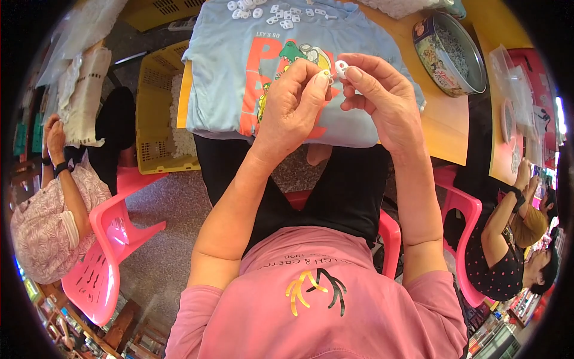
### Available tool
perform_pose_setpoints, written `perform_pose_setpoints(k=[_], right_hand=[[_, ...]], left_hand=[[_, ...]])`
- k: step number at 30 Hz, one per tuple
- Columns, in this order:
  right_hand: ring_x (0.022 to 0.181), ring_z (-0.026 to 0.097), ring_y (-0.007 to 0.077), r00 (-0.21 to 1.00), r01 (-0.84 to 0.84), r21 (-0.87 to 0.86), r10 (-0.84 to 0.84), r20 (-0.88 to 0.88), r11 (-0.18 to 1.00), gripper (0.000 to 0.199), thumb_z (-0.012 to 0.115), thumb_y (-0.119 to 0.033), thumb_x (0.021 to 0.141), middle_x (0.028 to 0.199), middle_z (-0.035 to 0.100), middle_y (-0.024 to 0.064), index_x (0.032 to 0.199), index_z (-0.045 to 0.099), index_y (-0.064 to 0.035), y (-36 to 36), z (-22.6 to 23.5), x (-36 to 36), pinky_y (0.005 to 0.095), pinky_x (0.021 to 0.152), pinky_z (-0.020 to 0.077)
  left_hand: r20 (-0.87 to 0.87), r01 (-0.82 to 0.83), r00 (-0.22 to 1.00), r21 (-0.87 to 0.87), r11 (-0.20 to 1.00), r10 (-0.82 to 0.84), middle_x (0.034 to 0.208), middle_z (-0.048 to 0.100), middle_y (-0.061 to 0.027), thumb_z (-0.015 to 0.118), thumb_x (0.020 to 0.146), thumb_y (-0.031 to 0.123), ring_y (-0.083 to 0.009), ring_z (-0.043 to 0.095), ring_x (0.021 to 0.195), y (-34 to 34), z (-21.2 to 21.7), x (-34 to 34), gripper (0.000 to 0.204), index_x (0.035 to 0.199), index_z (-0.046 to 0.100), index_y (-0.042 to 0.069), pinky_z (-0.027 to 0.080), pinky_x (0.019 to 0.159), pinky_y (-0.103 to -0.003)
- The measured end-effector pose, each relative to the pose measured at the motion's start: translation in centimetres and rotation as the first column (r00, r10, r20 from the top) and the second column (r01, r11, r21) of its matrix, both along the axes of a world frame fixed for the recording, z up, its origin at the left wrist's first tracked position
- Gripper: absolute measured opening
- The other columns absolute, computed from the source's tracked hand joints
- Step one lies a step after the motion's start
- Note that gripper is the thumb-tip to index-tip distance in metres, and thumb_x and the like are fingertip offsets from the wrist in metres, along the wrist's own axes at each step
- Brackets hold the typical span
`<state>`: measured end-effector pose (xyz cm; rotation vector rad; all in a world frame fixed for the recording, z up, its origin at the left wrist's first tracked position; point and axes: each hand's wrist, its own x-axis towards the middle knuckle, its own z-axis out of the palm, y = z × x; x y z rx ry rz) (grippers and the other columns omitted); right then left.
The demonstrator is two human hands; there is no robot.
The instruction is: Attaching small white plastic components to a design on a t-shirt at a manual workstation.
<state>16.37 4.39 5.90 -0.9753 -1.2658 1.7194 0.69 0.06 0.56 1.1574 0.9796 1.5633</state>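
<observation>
My right hand (385, 90) pinches a small white plastic piece (341, 66) with a hole in it between thumb and fingertips. Close beside it, my left hand (297, 102) is closed, thumb against forefinger, on a tiny shiny piece (330, 78), too small to tell its exact kind. The two pieces are nearly together; whether they touch I cannot tell. Both hands are raised over a light blue printed T-shirt (221, 90) spread on the table. Several loose white plastic pieces (281, 15) lie on the shirt's far part.
An open round tin (435, 69) of small metal parts stands at the right on the yellow tabletop (451, 128). Left of the table is a yellow crate (156, 113) with white pieces. Pink chairs (98, 263) and co-workers (57, 215) are on both sides.
</observation>
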Motion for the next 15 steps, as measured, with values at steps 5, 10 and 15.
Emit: perform_pose_setpoints(k=[5,10,15], right_hand=[[0.080,0.062,0.0084,1.000,0.003,0.056,-0.005,0.031,0.998,0.028,0.067,-0.017,0.093,0.094,0.068,0.0041,0.115,0.066,0.0002,0.14,-0.20,0.01,0.0251,0.068,0.0549],[0.081,0.064,0.0093,0.999,-0.012,0.098,0.008,0.040,0.995,0.029,0.067,-0.020,0.093,0.094,0.069,0.0052,0.114,0.067,0.0001,0.36,-0.20,0.07,0.0242,0.070,0.0538],[0.078,0.060,0.0071,0.997,-0.015,0.110,0.006,0.077,0.994,0.026,0.066,-0.016,0.093,0.092,0.067,0.0024,0.115,0.067,-0.0009,0.24,-0.15,0.08,0.0249,0.067,0.0555]], left_hand=[[-0.004,0.011,1.000,-0.010,1.000,-0.011,0.072,0.055,0.0004,0.052,0.100,0.015,-0.0044,0.054,0.069,0.01,0.28,0.03,0.018,0.090,0.054,0.001,0.048,0.064,-0.023],[-0.010,0.024,1.000,-0.003,1.000,-0.024,0.077,0.057,-0.0009,0.051,0.101,0.015,-0.0060,0.058,0.075,-0.14,0.47,-0.15,0.017,0.092,0.054,0.001,0.049,0.066,-0.023],[-0.013,0.035,0.999,-0.028,0.999,-0.035,0.078,0.058,-0.0015,0.051,0.101,0.016,-0.0071,0.059,0.077,-0.23,0.48,-0.24,0.017,0.092,0.055,0.001,0.049,0.068,-0.023]])
